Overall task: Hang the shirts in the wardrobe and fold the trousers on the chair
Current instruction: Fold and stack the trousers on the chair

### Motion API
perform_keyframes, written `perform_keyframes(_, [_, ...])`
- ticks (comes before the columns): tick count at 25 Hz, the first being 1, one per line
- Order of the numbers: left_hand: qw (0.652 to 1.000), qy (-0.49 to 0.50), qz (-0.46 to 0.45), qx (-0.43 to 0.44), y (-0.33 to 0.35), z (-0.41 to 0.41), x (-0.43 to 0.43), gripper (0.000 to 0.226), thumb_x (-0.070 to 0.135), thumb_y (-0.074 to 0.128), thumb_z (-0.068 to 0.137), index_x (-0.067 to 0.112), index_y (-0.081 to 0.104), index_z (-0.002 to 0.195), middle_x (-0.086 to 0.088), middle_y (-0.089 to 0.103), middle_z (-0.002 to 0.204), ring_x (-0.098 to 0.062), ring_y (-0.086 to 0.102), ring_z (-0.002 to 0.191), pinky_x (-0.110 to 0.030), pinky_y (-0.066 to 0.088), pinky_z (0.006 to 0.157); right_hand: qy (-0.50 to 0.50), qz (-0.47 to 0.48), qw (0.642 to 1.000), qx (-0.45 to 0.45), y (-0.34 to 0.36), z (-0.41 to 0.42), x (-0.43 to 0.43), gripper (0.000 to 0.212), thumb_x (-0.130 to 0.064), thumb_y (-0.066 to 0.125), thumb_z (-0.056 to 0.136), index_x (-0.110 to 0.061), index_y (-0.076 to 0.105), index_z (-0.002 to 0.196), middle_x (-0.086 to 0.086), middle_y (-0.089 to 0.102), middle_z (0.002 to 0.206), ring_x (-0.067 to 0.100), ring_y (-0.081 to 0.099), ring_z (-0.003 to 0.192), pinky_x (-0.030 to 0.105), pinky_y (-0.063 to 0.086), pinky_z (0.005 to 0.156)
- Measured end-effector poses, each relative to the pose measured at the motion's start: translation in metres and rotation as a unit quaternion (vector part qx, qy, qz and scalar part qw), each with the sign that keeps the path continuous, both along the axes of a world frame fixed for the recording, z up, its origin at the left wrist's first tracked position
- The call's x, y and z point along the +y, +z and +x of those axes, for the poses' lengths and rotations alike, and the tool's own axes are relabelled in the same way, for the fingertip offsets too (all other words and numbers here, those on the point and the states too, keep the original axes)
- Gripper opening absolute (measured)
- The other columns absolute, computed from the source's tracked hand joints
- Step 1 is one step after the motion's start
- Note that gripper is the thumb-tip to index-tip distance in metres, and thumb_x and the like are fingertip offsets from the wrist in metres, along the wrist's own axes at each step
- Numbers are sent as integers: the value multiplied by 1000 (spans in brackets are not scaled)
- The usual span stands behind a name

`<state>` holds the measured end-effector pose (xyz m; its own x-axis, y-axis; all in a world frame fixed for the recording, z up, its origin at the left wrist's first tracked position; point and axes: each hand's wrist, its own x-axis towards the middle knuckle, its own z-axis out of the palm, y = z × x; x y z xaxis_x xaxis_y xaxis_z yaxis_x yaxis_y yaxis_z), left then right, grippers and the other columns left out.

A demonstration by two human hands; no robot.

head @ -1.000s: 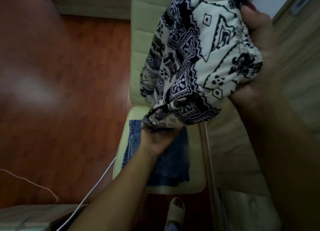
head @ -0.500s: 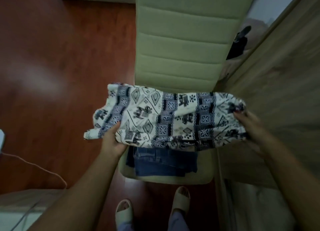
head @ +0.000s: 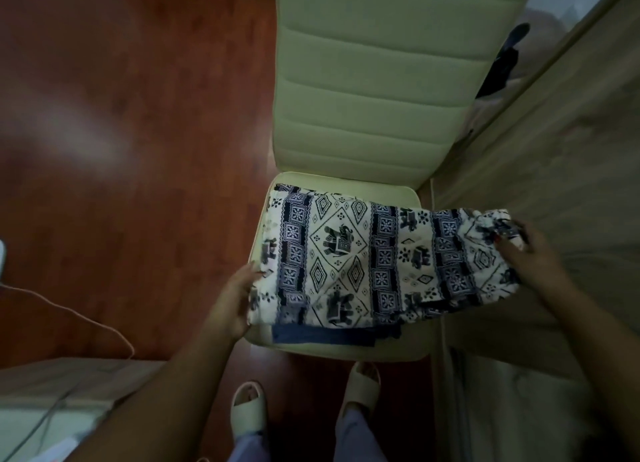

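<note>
My two hands are well apart, one at each end of the folded white trousers with the dark blue elephant-and-diamond print [head: 363,261]. My left hand [head: 232,302] holds their left edge, fingertips on the cloth at the seat's left side. My right hand [head: 530,257] pinches the bunched right end, with its fingers curled over the fabric.

Half a second ago I held these trousers in the air in front of the backrest, stretched between both hands. Now they are down, spread flat across the seat of the pale green padded chair [head: 363,98]. A second ago they hung in a crumpled bundle from my raised right hand, with my left hand under their lower end.

They lie on top of the folded blue denim jeans [head: 322,337]. Before, most of that stack was showing; now only a narrow strip peeks out along the front edge. The right end of the printed trousers reaches past the seat's right side, towards the light wooden wardrobe panel [head: 554,150], and my right hand keeps it slightly lifted.

The chair stands on a red-brown wooden floor [head: 138,150], where a thin white cable [head: 86,319] trails at the left. Below the seat, my feet are in cream open-toed slippers [head: 247,409].
</note>
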<state>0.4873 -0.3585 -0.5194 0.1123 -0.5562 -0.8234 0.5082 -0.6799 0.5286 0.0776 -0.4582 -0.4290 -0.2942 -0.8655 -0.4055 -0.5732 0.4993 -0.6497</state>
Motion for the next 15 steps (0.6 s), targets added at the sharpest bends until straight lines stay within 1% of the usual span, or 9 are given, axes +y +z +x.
perform_keyframes(3, [997, -81, -8, 1, -3, 8, -9, 37, 2, 48, 83, 14, 58, 117, -19, 64, 104, -22, 61, 76, -32, 51, 63, 15, -6, 999, -49, 11, 52, -14, 66, -39, 64, 82, -14, 37, 138, 13, 48, 132, 23, 50, 105, 33, 43, 81])
perform_keyframes(4, [994, -103, -19, -7, -2, 13, -11, 44, 4, 50, 82, 12, 54, 125, -22, 60, 112, -24, 59, 83, -33, 51, 66, 37, -7, 997, -64, 14, 78, -19, 64, -38, 62, 85, -14, 36, 138, 12, 49, 130, 20, 49, 104, 29, 42, 79])
perform_keyframes(6, [990, -133, -27, -26, 2, 16, -18, 39, 17, 50, 87, 12, 55, 125, -20, 62, 113, -27, 57, 93, -34, 50, 73, 84, -7, 991, -103, 15, 135, -24, 54, -31, 57, 91, -18, 33, 138, 7, 52, 125, 20, 53, 104, 29, 45, 82])
perform_keyframes(8, [990, -131, -23, -36, 5, 18, -25, 31, 34, 47, 92, 22, 58, 118, -15, 65, 107, -28, 55, 98, -38, 48, 80, 121, -5, 986, -115, 9, 195, -24, 52, -26, 56, 91, -21, 30, 137, 5, 51, 121, 21, 55, 98, 31, 46, 83])
perform_keyframes(10, [992, -114, -23, -43, 8, 20, -33, 24, 54, 49, 88, 43, 50, 110, -16, 59, 121, -34, 53, 110, -52, 47, 96, 152, 13, 980, -126, -7, 245, -16, 54, -19, 56, 91, -17, 27, 137, 7, 47, 120, 16, 52, 87, 22, 44, 65])
perform_keyframes(11, [991, -119, -23, -57, 8, 23, -35, 28, 64, 47, 84, 49, 47, 108, -18, 52, 131, -38, 50, 118, -58, 42, 100, 172, 32, 974, -143, -17, 263, -9, 56, -16, 55, 91, -16, 25, 138, 12, 45, 126, 15, 51, 87, 19, 40, 59])
perform_keyframes(12, [988, -139, -27, -67, 9, 26, -37, 35, 69, 42, 84, 50, 45, 112, -20, 44, 139, -41, 43, 126, -61, 37, 103, 198, 59, 963, -170, -27, 276, -1, 57, -16, 54, 92, -16, 22, 140, 15, 42, 133, 17, 52, 91, 17, 40, 58])
perform_keyframes(14, [977, -184, -41, -95, 10, 25, -40, 49, 68, 29, 89, 42, 41, 129, -18, 31, 146, -47, 29, 134, -59, 28, 109, 242, 97, 945, -196, -49, 281, 14, 55, -17, 50, 95, -16, 21, 142, 13, 40, 142, 19, 54, 97, 19, 44, 62])
perform_keyframes(15, [974, -196, -35, -110, 9, 24, -42, 55, 66, 28, 90, 36, 38, 135, -13, 35, 142, -44, 33, 131, -55, 31, 106, 239, 87, 949, -187, -55, 275, 20, 51, -16, 48, 95, -15, 26, 141, 11, 43, 141, 20, 56, 98, 23, 47, 63])
